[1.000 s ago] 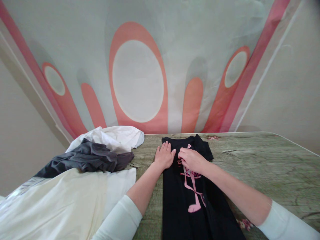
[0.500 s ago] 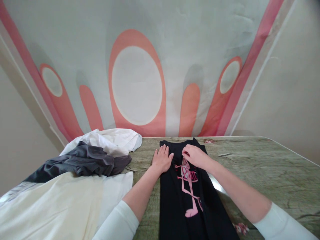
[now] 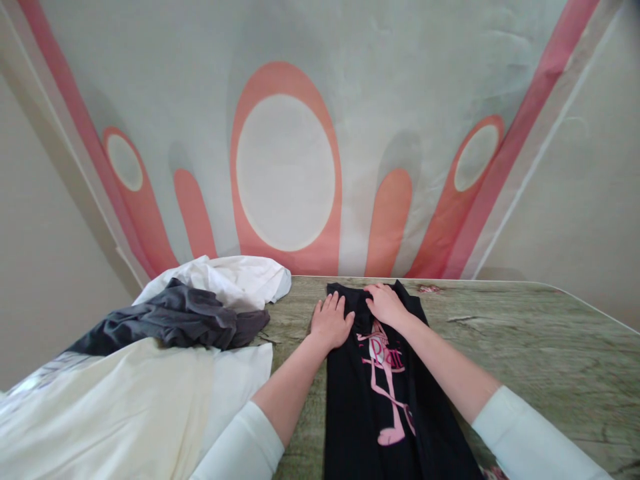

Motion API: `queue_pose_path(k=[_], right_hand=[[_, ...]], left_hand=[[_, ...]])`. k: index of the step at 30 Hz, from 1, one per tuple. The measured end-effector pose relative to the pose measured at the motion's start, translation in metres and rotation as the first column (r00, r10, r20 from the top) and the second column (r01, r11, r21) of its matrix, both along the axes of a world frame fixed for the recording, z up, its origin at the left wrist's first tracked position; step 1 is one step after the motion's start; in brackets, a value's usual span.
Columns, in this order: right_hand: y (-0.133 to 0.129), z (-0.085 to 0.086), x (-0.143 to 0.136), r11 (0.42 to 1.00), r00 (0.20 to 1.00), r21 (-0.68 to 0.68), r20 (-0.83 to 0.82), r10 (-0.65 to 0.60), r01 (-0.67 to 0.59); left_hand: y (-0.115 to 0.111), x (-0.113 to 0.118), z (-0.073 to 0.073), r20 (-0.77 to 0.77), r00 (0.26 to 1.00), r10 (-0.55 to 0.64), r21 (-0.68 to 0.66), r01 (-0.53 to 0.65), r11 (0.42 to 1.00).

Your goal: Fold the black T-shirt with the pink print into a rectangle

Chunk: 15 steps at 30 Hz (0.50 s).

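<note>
A black garment (image 3: pixel 350 407) with a pink cartoon figure and pink lettering lies lengthwise on the wood-patterned table. My left hand (image 3: pixel 333 323) rests flat on its upper left edge, fingers spread. Near the top edge, my right hand (image 3: pixel 386 305) lies on the fabric with its fingers extended and slightly bent, the palm hidden against the cloth. Folds run down the garment's right side beneath my right forearm.
On the left of the table (image 3: pixel 525 333) are a white cloth (image 3: pixel 245 277), a crumpled dark grey garment (image 3: pixel 190 317) and a cream garment (image 3: pixel 135 400). A grey and pink patterned backdrop (image 3: pixel 360 87) rises behind the table's far edge.
My right hand has gone from a pinch over the printed part to lying on the cloth near the top edge. The view has shifted slightly; my left hand stays on the garment.
</note>
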State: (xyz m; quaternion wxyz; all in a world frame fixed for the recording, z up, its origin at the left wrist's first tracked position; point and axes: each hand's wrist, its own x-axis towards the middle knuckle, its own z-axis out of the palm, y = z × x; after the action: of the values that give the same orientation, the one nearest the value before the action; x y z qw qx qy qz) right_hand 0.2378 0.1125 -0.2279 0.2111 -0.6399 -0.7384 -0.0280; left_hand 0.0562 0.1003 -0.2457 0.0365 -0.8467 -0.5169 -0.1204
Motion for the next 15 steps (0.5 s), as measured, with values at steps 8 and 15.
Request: queue_pose_path(k=[8, 15], right_hand=[[-0.002, -0.002, 0.001, 0.998, 0.999, 0.056, 0.006, -0.033, 0.032], [-0.025, 0.013, -0.02, 0.979, 0.985, 0.11, 0.001, 0.174, -0.174]], left_hand=[[-0.001, 0.0, 0.002, 0.015, 1.0, 0.003, -0.026, -0.003, 1.0], [0.001, 0.0, 0.002, -0.004, 1.0, 0.013, -0.034, -0.014, 0.999]])
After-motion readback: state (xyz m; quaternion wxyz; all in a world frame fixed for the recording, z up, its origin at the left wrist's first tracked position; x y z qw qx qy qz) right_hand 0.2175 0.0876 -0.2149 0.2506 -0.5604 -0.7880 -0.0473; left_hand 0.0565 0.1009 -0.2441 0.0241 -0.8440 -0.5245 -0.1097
